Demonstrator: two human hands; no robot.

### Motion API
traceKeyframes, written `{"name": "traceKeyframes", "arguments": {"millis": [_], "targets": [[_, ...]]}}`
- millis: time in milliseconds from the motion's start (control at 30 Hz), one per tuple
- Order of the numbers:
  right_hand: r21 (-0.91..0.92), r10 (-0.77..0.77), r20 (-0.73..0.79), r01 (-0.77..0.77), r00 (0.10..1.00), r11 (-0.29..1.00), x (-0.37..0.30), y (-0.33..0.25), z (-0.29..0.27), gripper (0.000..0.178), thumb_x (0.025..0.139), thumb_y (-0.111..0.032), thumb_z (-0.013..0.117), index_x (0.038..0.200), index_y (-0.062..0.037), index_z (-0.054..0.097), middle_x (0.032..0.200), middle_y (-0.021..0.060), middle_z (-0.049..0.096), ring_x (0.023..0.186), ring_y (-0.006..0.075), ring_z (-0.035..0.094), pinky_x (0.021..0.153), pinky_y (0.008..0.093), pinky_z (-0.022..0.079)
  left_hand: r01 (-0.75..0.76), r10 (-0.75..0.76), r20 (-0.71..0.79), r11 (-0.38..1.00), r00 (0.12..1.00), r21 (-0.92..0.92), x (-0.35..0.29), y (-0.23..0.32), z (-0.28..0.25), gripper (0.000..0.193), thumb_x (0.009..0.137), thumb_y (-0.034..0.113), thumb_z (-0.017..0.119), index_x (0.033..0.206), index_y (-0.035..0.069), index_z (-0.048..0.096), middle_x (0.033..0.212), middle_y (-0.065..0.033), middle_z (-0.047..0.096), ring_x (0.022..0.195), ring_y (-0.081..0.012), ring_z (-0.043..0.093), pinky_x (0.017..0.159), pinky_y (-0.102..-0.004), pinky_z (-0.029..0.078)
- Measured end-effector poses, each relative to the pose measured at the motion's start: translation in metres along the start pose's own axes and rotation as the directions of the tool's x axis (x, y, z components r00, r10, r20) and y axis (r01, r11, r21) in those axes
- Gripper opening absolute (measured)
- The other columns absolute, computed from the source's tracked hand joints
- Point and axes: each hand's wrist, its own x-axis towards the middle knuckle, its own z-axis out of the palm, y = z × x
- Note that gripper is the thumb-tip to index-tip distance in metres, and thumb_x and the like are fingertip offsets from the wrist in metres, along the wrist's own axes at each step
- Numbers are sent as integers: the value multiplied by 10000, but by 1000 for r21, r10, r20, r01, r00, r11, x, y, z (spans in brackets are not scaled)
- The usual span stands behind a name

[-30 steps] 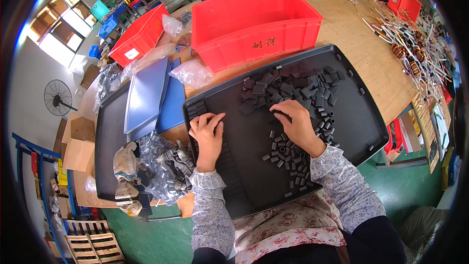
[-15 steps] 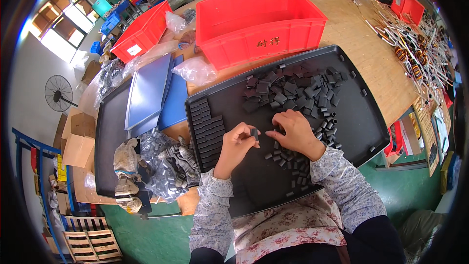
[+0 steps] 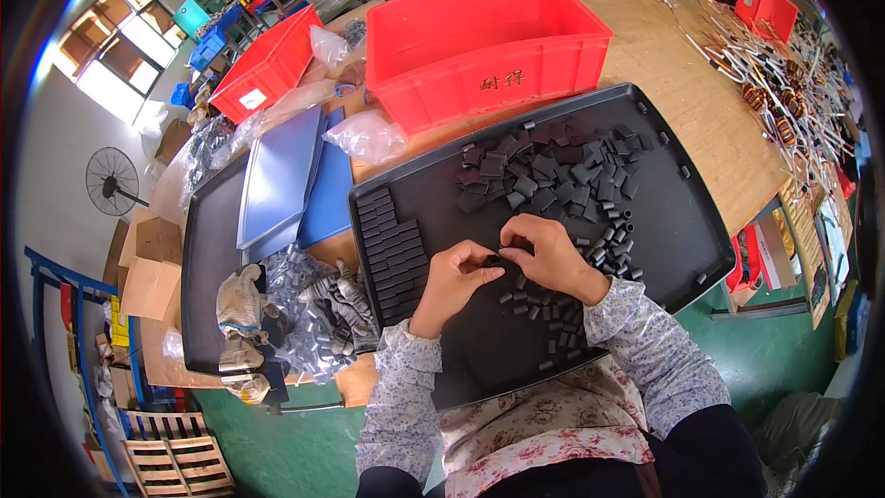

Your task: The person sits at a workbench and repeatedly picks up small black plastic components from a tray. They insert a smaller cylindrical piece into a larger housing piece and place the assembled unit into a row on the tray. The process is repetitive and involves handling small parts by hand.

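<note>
1. I see both hands meeting at the centre of the frame over a black tray (image 3: 682,249). The left hand (image 3: 458,275) and right hand (image 3: 551,258) have their fingertips drawn together around one small dark piece (image 3: 494,260), pinched between them.
2. That piece sits just above the tray floor, between a neat column of laid-out pieces (image 3: 392,249) at the tray's left and a loose pile (image 3: 553,171) toward its upper right.
3. More small cylinders (image 3: 539,314) lie scattered below the hands.
4. I judge these pieces light, hard and stiff, probably a little brittle and smooth enough to slip. I would take one by its short sides with thumb and forefinger, not by the ends.
5. Around the tray, on the wooden desk (image 3: 701,101): a red bin (image 3: 489,46) at upper centre, a second red bin (image 3: 267,65) at upper left, blue sheets (image 3: 286,184) at left, and crumpled plastic bags (image 3: 313,314) with gloves (image 3: 241,300) at lower left.
</note>
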Motion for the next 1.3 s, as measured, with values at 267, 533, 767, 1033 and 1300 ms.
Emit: {"name": "traceKeyframes", "arguments": {"millis": [267, 533, 767, 1033, 1300], "targets": [[453, 188, 99, -213, 977, 866, 2, 0, 0, 97, 849, -5, 731, 912, -10, 657, 857, 16, 676, 815, 83, 643, 731, 265, 517, 10, -11, -2, 996, 1000, -86, -2, 1, 2, 182, 823, 22, 796, 955, -9, 676, 899, -3, 668, 807, -58, 617, 738, -221, 528], [58, -160, -46, 162, 986, 985, 2, -2, 1, 135, 795, -22, 742, 915, -40, 684, 976, 86, 690, 954, 288, 648, 811, 372, 525, 24, -25, -4, 984, 1000, -179, 0, 4, 0, 216, 909, 52, 710, 1109, -26, 693, 910, -44, 695, 795, -90, 628, 731, -234, 533], [-475, -154, -238, 23, 959, 880, 3, 13, -13, 454, 740, -20, 764, 1169, -68, 622, 1180, 121, 600, 1113, 356, 555, 952, 434, 471, -279, 475, -269, 797, 838, 536, 23, 10, -57, 340, 905, -52, 601, 1219, 47, 689, 1114, -111, 681, 951, -198, 649, 853, -292, 512], [-536, -176, -148, 71, 973, 841, 4, 17, -13, 422, 725, 44, 724, 1120, -74, 635, 1141, 90, 611, 1078, 318, 568, 907, 410, 487, -167, 549, -202, 548, 811, 820, 25, -22, -84, 316, 853, -108, 582, 1063, 62, 745, 1082, -100, 701, 1043, -323, 623, 925, -385, 498], [-325, -126, -219, 49, 968, 944, 5, 12, -8, 265, 802, 67, 637, 1039, -51, 629, 909, 117, 665, 887, 335, 624, 784, 412, 520, -150, 394, -296, 784, 870, 602, 20, -16, -83, 310, 868, -106, 557, 1066, 52, 736, 1154, -111, 709, 1135, -299, 639, 1016, -403, 477]]}}
